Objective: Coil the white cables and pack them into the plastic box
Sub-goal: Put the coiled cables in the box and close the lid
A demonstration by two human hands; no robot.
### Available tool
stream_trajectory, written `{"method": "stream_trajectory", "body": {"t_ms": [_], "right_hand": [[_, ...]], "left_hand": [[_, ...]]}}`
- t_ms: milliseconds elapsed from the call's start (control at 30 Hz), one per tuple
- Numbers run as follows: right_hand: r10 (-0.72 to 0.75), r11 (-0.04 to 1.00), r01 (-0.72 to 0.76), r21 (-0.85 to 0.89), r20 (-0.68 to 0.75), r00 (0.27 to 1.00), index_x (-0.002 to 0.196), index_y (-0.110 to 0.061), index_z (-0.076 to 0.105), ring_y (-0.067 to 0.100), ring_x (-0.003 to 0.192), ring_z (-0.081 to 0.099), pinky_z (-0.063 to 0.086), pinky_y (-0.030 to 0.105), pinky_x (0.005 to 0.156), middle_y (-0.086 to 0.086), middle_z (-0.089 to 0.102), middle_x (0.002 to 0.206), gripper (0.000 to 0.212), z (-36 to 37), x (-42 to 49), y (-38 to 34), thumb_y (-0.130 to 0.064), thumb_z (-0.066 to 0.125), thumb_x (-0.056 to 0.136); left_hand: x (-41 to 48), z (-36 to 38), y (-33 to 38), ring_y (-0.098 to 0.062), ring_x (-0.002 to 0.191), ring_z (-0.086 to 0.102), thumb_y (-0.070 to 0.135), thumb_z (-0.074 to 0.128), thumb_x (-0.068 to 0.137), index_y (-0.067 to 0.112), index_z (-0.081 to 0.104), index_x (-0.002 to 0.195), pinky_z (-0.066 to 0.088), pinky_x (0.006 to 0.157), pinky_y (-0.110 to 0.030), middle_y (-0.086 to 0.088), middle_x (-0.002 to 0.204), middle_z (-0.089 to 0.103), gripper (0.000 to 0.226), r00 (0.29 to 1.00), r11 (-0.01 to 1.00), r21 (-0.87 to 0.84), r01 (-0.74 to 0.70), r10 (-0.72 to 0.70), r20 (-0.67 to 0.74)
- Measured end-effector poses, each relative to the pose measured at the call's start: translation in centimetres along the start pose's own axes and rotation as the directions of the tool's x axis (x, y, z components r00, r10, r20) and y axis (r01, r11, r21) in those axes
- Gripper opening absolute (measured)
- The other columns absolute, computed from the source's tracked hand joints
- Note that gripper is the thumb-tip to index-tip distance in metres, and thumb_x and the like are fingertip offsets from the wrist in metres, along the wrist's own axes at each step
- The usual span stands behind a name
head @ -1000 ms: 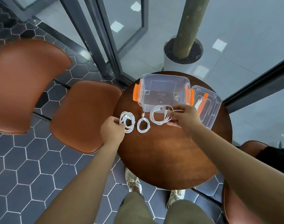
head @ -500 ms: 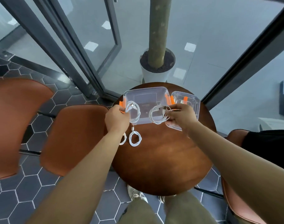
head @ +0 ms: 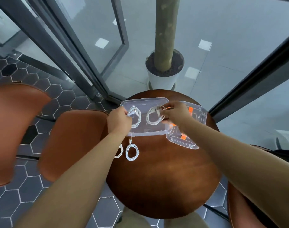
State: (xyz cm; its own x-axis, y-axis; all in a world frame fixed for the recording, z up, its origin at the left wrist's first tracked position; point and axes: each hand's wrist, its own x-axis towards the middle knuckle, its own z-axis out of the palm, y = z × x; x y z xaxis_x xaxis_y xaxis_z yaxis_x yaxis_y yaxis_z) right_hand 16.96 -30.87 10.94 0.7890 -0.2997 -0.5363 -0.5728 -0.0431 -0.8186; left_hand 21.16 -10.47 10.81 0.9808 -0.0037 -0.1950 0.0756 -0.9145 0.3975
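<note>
The white cables [head: 136, 116] are seen, in the head view, as coils. The left coil [head: 138, 124] is pinched at its left edge by the left hand [head: 119, 120]. The right coil [head: 151, 117] is gripped at its right edge by the right hand [head: 175, 112]. Both are held flat over the plastic box [head: 145, 99], inward of the hands, so a straight lowering seems called for. Both forearms are stretched forward. Two further coils [head: 132, 152] lie on the table [head: 165, 178], nearer the left hand.
</note>
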Motion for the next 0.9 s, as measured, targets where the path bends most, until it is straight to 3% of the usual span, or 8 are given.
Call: {"method": "stream_trajectory", "body": {"t_ms": [100,233,367,500,633,733,900], "right_hand": [[-0.096,0.971,0.086,-0.223,-0.032,0.995,0.086,-0.018,0.072,0.025,0.076,0.075,0.065,0.038,0.068,0.007,0.075,0.087,0.005,1.1,1.4,-0.5,-0.014,0.075,0.086],[-0.222,0.810,0.177,-0.560,-0.013,0.975,0.096,-0.021,0.075,0.020,0.079,0.071,0.062,0.036,0.074,-0.002,0.076,0.093,0.011,2.9,3.1,-0.8,-0.024,0.067,0.089],[-0.229,0.540,0.243,-0.806,0.138,0.964,0.096,-0.016,0.072,0.030,0.085,0.069,0.060,0.038,0.072,0.007,0.073,0.093,0.016,4.4,5.3,-0.7,-0.013,0.059,0.087],[-0.167,0.251,0.332,-0.909,0.297,0.940,0.102,-0.015,0.068,0.030,0.093,0.068,0.045,0.032,0.064,0.008,0.070,0.096,0.015,5.6,6.8,-0.7,-0.013,0.059,0.089],[0.004,0.242,0.308,-0.920,0.318,0.948,0.111,-0.009,0.066,0.032,0.105,0.067,0.042,0.033,0.069,0.013,0.070,0.112,0.024,6.1,8.4,0.4,-0.005,0.061,0.088],[0.017,0.274,0.297,-0.915,0.313,0.950,0.114,-0.007,0.066,0.035,0.106,0.066,0.049,0.035,0.078,0.017,0.069,0.114,0.026,6.5,9.0,1.4,-0.003,0.059,0.089],[-0.032,0.289,0.271,-0.918,0.274,0.961,0.112,-0.009,0.068,0.034,0.098,0.068,0.044,0.032,0.075,0.015,0.072,0.106,0.026,6.7,9.5,2.3,-0.004,0.061,0.088]], "left_hand": [[1.7,1.2,0.5,-0.032,0.090,0.067,0.012,0.064,0.091,0.008,0.071,0.100,0.047,0.068,-0.034,-0.012,0.098,0.071,0.012,0.992,0.981,0.151,-0.118,0.111,0.052],[3.7,2.6,0.6,-0.032,0.087,0.070,0.003,0.063,0.090,0.006,0.069,0.096,0.053,0.065,-0.034,-0.014,0.099,0.068,0.009,0.963,0.917,0.304,-0.258,0.221,0.151],[6.1,4.3,0.6,-0.030,0.103,0.067,0.000,0.063,0.090,0.008,0.068,0.116,0.057,0.081,-0.035,-0.014,0.115,0.065,0.028,0.911,0.783,0.480,-0.396,0.268,0.314],[8.0,6.3,0.5,-0.032,0.108,0.065,-0.004,0.058,0.090,0.009,0.066,0.121,0.056,0.090,-0.041,-0.014,0.120,0.065,0.034,0.845,0.654,0.552,-0.517,0.289,0.449],[8.5,7.7,0.6,-0.035,0.106,0.067,-0.008,0.052,0.093,0.006,0.064,0.122,0.055,0.083,-0.039,-0.016,0.119,0.064,0.035,0.825,0.649,0.535,-0.540,0.282,0.490],[8.5,8.4,0.6,-0.034,0.107,0.066,-0.010,0.053,0.089,0.008,0.066,0.119,0.051,0.090,-0.043,-0.013,0.116,0.066,0.037,0.819,0.634,0.547,-0.547,0.269,0.507],[8.5,9.1,0.2,-0.033,0.105,0.067,-0.009,0.054,0.090,0.006,0.068,0.113,0.050,0.093,-0.041,-0.014,0.110,0.070,0.031,0.815,0.654,0.530,-0.539,0.248,0.523]]}}
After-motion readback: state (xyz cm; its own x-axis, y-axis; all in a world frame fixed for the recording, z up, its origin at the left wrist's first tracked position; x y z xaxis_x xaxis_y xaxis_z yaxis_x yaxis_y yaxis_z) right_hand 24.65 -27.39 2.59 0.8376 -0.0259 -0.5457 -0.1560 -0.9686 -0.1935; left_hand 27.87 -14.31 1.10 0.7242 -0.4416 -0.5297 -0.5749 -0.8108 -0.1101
